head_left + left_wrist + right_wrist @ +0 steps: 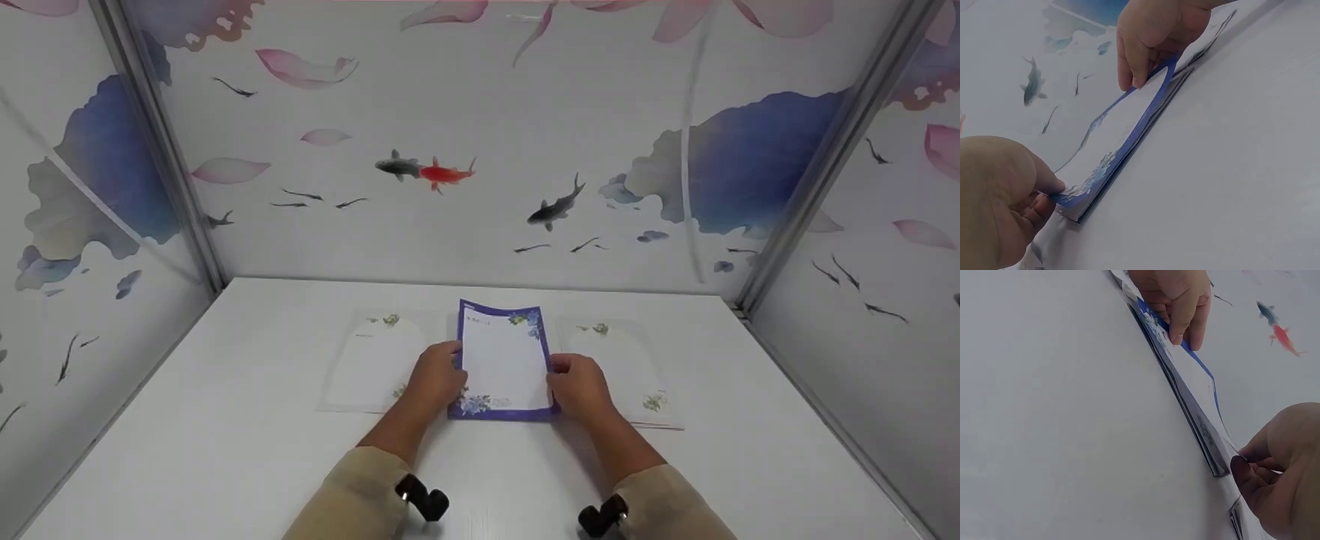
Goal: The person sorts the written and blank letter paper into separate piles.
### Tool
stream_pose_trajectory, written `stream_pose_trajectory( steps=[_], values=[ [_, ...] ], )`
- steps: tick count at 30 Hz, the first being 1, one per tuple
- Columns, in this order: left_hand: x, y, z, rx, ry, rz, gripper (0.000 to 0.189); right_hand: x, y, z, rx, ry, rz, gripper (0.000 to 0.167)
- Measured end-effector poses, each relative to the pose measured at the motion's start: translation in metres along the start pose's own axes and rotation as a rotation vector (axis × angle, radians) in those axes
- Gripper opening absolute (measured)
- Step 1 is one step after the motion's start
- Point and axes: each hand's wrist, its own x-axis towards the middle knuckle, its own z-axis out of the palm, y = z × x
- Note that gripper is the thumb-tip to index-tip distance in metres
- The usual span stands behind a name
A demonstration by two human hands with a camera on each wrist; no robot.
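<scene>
Beige sleeves (352,495) fill the bottom of the frame nearest us, each with a small black device (431,504) at its cuff, and from them our 2 hands reach to the middle of the white table (225,465). Our left hand (439,375) pinches the left edge of the purple-bordered sheet (502,367), while our right hand (581,384) pinches its right edge, both with only a narrow gap between thumb and fingers. That sheet sits just below the centre of the frame, bowed slightly at its top edge; in the wrist views it lies above a dark-edged stack (1207,458), lifted from it at least near our right hand, though we cannot count the layers. Pale floral papers flank it, the left paper (375,367) partly covered by our left hand and the right paper (622,375) partly behind our right. We judge the sheet very light, thin and limp, with a smooth face that may slide easily over its neighbours, and prone to crease or tear if pulled unevenly. Its 2 long sides seem the best places to hold: a gentle pinch at matching heights, with light outward tension, should keep it flat.
</scene>
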Motion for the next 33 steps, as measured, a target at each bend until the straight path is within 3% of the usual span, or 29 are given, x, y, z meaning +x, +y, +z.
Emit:
stream_pose_trajectory(
  steps=[5, 11, 18, 26, 33],
  values=[
    [0.001, 0.002, -0.008, -0.016, 0.024, -0.053, 0.057, -0.001, -0.007, 0.003, 0.089, -0.017, 0.041, 0.047],
    [0.002, -0.007, -0.027, -0.073, 0.048, -0.059, 0.056, -0.006, -0.022, 0.014, 0.188, -0.056, 0.072, 0.047],
    [0.002, -0.034, -0.065, -0.068, 0.084, -0.072, 0.054, -0.016, -0.045, 0.043, 0.215, -0.130, 0.039, 0.053],
    [0.000, -0.068, -0.103, -0.046, 0.088, -0.074, 0.057, -0.028, -0.063, 0.082, 0.259, -0.147, -0.045, 0.047],
    [0.000, -0.085, -0.131, 0.004, 0.110, -0.126, 0.055, -0.039, -0.085, 0.118, 0.277, -0.185, -0.020, 0.043]
  ],
)
